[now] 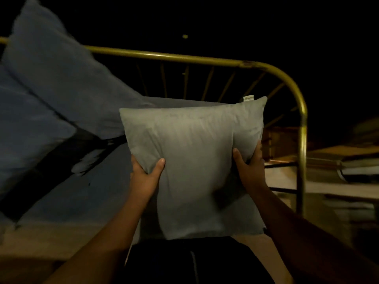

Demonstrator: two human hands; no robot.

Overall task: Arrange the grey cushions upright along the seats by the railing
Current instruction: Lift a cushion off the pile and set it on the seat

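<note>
While the left hand [146, 177] and right hand [249, 166] grip its sides, the cushion [194, 160] stands upright before the railing [205, 58], beside bluish cushions [51, 78].

Night balcony: brass railing [184, 57], cushioned seats [51, 83]

We note a tan floor [51, 238] across the lower left. A dark garment [180, 261] with a pale vertical cord [193, 265] fills the bottom centre. Toward the floor's right side lie blurred pale ledges [336, 154] and, just below them, a curved white object [356, 173] that we cannot identify. One small light [185, 36] shows in the black background.
</note>
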